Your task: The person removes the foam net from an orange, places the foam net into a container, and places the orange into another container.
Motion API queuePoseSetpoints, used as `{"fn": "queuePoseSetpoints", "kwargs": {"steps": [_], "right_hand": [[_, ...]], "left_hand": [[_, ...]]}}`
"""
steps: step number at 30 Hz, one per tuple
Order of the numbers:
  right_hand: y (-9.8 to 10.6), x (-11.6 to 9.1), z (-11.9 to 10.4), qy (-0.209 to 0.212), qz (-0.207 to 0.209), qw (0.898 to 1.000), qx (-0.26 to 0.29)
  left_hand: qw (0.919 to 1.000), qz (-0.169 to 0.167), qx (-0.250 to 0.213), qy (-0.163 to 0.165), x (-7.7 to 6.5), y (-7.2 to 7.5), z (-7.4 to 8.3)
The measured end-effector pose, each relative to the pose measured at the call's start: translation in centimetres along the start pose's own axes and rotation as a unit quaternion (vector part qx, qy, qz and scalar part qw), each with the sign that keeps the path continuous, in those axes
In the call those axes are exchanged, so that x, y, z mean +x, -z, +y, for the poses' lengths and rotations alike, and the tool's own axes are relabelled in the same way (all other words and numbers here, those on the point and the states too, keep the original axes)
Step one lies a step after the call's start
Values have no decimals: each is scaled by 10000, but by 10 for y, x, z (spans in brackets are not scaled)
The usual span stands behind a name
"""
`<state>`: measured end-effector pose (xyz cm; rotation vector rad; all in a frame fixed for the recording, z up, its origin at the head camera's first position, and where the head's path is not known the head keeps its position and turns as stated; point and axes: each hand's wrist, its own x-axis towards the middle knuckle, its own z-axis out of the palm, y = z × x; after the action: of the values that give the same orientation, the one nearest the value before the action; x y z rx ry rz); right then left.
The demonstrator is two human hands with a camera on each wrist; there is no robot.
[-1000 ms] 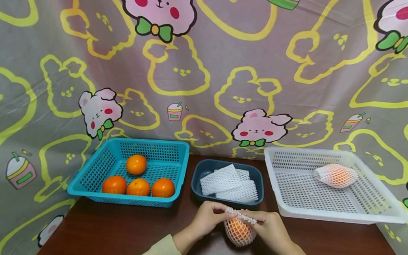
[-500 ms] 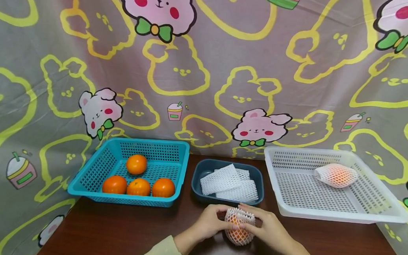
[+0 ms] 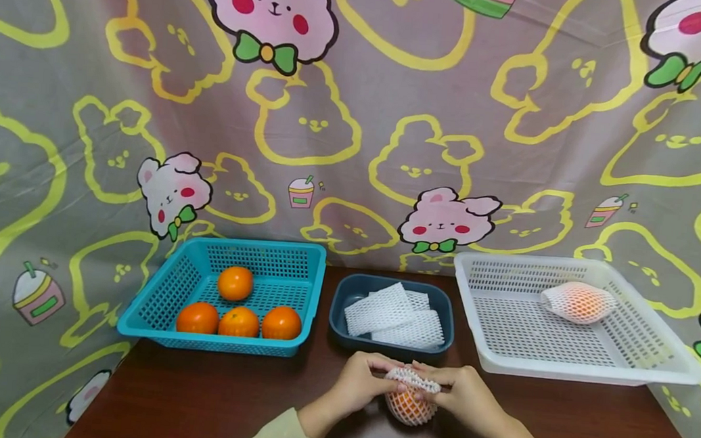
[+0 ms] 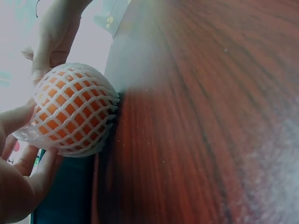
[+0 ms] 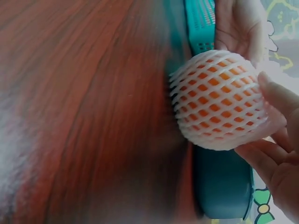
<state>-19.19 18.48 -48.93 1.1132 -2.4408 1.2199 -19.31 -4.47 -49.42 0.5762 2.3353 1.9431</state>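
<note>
An orange in a white foam net sleeve (image 3: pixel 410 408) sits on the dark wood table in front of me, the sleeve's open end gathered at the top. My left hand (image 3: pixel 362 384) pinches the sleeve's upper edge from the left, thumb in front and fingers behind. From the right, my right hand (image 3: pixel 465 395) grips the same edge in the same way. In the left wrist view the netted orange (image 4: pixel 74 112) shows its mesh stretched round the fruit, with the fingers at its top end. The right wrist view shows the sleeve (image 5: pixel 219 100) covering the orange down to the table.
A teal basket (image 3: pixel 208 339) at the left holds several bare oranges (image 3: pixel 235 283). Behind my hands, a dark blue bin (image 3: pixel 339 306) contains flat white foam sleeves (image 3: pixel 381 309). At the right stands a white basket (image 3: pixel 590 370) with one sleeved orange (image 3: pixel 579 303) in it.
Both hands stay at the sleeve's top. The rim, standing up half a second ago, now lies lower and folded over between the fingers. The baskets and bin have not moved.
</note>
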Motion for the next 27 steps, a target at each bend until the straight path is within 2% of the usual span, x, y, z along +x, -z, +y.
{"fn": "queuePoseSetpoints", "kwargs": {"steps": [8, 11, 13, 15, 17, 20, 23, 27], "right_hand": [[-5, 3, -3, 432, 693, 9965, -172], [-7, 2, -4, 427, 1017, 9930, -414], [-7, 1, -4, 354, 1116, 9921, -461], [-6, 0, -3, 236, 993, 9941, -375], [-3, 0, -1, 131, 715, 9968, -322], [2, -2, 1, -32, 155, 9994, -314], [6, -4, 4, -113, -176, 9993, -325], [6, -5, 6, -144, -159, 9998, 48]], "left_hand": [[9998, 145, -113, 32, -1, -2, 0], [9994, -175, -283, 118, -2, -1, 0], [9988, -427, -182, 179, -2, 0, 0], [9978, -624, -92, 216, -2, 0, -2], [9978, -642, 57, 160, -2, 0, -3], [9987, -489, 102, 13, -3, 1, -5], [9992, -339, 197, -99, -3, 2, -6], [9989, -177, 405, -185, -1, 2, -7]]}}
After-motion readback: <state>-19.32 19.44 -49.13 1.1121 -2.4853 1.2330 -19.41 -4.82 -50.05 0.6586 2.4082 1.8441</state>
